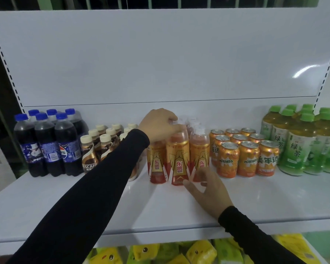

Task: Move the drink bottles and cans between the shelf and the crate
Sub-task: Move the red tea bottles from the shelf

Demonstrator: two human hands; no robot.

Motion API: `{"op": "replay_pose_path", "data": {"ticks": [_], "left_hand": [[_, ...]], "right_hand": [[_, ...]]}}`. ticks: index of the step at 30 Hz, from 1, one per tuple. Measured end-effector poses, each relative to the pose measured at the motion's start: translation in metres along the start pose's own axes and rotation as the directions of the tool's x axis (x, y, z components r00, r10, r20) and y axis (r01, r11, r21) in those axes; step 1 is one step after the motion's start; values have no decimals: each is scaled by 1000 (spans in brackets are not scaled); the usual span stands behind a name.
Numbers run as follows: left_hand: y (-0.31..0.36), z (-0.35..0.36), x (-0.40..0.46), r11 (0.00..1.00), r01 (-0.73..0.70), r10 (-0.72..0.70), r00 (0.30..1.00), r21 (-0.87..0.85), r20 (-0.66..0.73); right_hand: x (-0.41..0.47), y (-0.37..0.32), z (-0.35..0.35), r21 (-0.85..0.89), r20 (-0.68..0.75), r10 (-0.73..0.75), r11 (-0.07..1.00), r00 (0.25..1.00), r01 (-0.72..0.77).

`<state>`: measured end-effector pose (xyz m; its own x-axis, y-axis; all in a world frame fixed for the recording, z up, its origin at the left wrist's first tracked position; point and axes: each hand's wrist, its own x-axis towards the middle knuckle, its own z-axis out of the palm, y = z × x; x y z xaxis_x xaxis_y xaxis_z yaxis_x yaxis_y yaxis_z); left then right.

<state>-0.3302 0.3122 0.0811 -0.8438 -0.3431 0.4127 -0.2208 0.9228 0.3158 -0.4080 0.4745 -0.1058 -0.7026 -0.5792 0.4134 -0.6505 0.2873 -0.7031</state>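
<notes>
The orange-and-gold energy drink bottles (177,155) stand upright in a tight cluster near the middle of the white shelf (46,202), set back from its front edge; each has a clear cap, reddish liquid showing at the shoulder, and a gold label with red characters over a red foot; three form the front row and more stand behind them. My left hand (158,124) reaches over the cluster from the left and curls its fingers round the clear cap of the middle front bottle, gripping it from above. My right hand (208,187) sits low at the foot of the right front bottle, thumb stretched toward the base of the middle one, fingers bent against the bottle's lower label; I cannot tell whether they truly clasp it or only touch.

Just right of the cluster stand the orange Mirinda cans (244,155), upright in rows; beyond them, toward the shelf's right end, the green tea bottles (301,141) with green caps. Left of the cluster, partly behind my black sleeve (95,191), are the small Nescafe bottles (97,147) with cream caps; at the left end the dark Pepsi bottles (48,143) with blue caps. Below the front edge show yellow and green packets (160,252).
</notes>
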Motion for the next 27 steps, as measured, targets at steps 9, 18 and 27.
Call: {"op": "replay_pose_path", "data": {"ticks": [9,18,27], "left_hand": [[-8,-5,-32,921,60,-109,988,-384,-107],[-35,24,-77,568,126,-250,968,-813,-24],[-50,61,-109,177,206,-286,946,-962,150]], "right_hand": [[8,-17,-1,432,214,-44,900,976,-54],[-1,-28,3,623,304,-24,761,952,-180],[-8,-39,-4,664,478,-138,703,867,-254]]}}
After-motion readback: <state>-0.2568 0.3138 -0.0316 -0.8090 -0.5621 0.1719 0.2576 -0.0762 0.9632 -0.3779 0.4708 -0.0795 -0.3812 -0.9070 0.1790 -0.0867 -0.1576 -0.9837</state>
